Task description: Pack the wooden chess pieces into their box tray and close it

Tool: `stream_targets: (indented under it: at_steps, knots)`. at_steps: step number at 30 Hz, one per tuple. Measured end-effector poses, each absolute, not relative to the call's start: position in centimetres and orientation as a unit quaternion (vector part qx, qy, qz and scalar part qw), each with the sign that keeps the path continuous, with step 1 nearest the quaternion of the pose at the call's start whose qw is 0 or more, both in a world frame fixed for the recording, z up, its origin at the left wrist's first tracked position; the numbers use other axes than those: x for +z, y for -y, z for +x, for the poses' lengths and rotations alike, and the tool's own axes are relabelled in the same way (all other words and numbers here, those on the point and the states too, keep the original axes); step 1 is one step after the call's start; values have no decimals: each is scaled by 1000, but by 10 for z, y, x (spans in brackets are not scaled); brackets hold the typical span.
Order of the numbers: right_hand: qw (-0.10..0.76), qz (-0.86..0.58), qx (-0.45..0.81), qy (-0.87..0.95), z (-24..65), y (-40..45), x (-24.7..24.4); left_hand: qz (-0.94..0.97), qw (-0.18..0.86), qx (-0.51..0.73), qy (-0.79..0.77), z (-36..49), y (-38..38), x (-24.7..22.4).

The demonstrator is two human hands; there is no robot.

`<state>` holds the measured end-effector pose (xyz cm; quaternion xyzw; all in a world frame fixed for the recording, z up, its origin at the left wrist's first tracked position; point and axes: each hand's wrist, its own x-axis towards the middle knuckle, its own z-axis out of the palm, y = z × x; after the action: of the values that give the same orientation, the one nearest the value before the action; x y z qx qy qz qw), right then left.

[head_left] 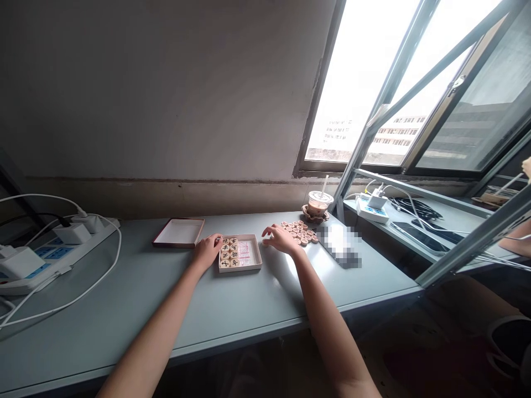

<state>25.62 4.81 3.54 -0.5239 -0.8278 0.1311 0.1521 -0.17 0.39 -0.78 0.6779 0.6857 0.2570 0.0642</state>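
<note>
A shallow open box (240,269) lies on the table, with two columns of round wooden Chinese chess pieces (230,254) in its left half. Paper with pink print shows on its bare right half. My left hand (207,250) is closed on the box's left rim near the far corner. Just right of the box, my right hand (280,239) is curled with the palm down. Its fingertips pinch what looks like a pale chess piece (264,242), partly hidden. Beyond this hand, several loose chess pieces (301,232) lie in a flat cluster.
The box lid (180,232) lies open side up at the left. A plastic drink cup (319,203) with a straw stands behind the loose pieces, near a blurred flat object (340,246). Power strips (58,249) with cables are far left. A metal frame post (373,127) rises at right.
</note>
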Motion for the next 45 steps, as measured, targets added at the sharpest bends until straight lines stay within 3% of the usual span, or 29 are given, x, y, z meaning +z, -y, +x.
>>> stream_targets:
  at_steps: [13, 21, 26, 32, 37, 45]
  knots:
    - [122, -558, 25, 821, 269, -48, 40, 681, 63, 254, -685, 0, -2, -5]
    - [233, -388, 61, 890, 232, -37, 32, 711, 96, 269, -642, 3, 3, -2]
    - [161, -342, 39, 925, 214, -30, 22, 744, 128, 277, -594, 8, 6, 1]
    - [223, -343, 56, 911, 220, -31, 27, 745, 120, 274, -596, 9, 8, 2]
    - [161, -295, 108, 936, 220, -29, 29, 741, 106, 271, -605, 9, 8, 2]
    - [148, -301, 62, 940, 215, -26, 26, 740, 106, 283, -601, 8, 7, 0]
